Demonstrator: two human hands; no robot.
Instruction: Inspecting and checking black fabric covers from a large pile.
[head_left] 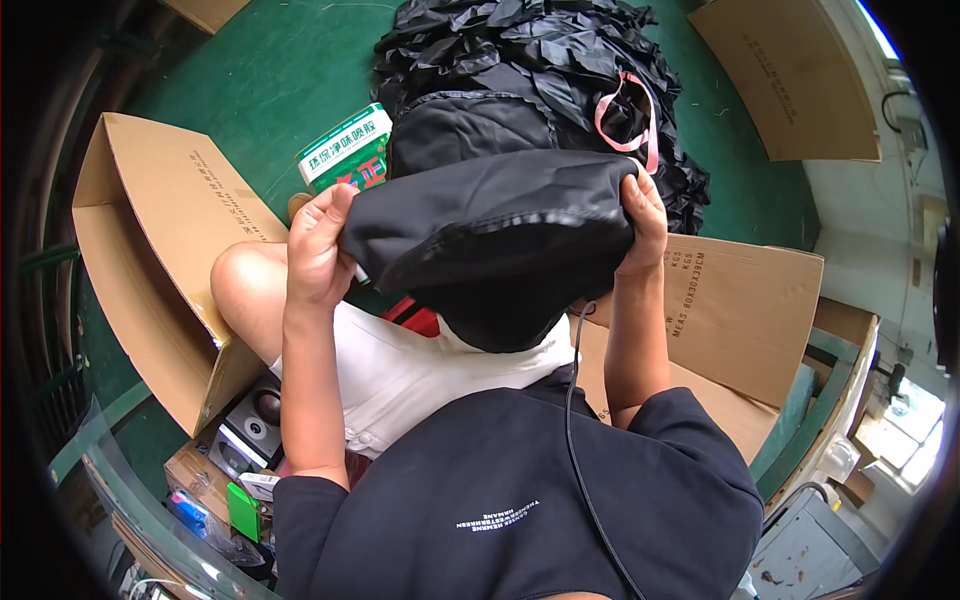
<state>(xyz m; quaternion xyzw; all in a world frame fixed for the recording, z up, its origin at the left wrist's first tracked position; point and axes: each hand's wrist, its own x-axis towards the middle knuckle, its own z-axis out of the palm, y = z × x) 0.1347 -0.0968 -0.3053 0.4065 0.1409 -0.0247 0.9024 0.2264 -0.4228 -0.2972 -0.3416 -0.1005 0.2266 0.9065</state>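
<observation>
A piece of black fabric [480,205], with a stitched seam along its edge, is stretched between my two hands above my lap. It looks like a bag or cover, with a dark hollow below the seam. My left hand [318,238] pinches its left end, thumb on top. The right end is gripped by my right hand [643,215]. Just beyond lies a large heap of crumpled black fabric [540,60], and a pink strap [652,120] forms a loop on its right side.
A green and white carton [345,145] sits beside the heap. Open cardboard boxes flank me, one at the left [190,230] and one at the right [735,310]; another box [800,75] is at the far right. Near my left elbow are a speaker-like device [250,430] and small packages. A black cable [572,430] hangs down my front.
</observation>
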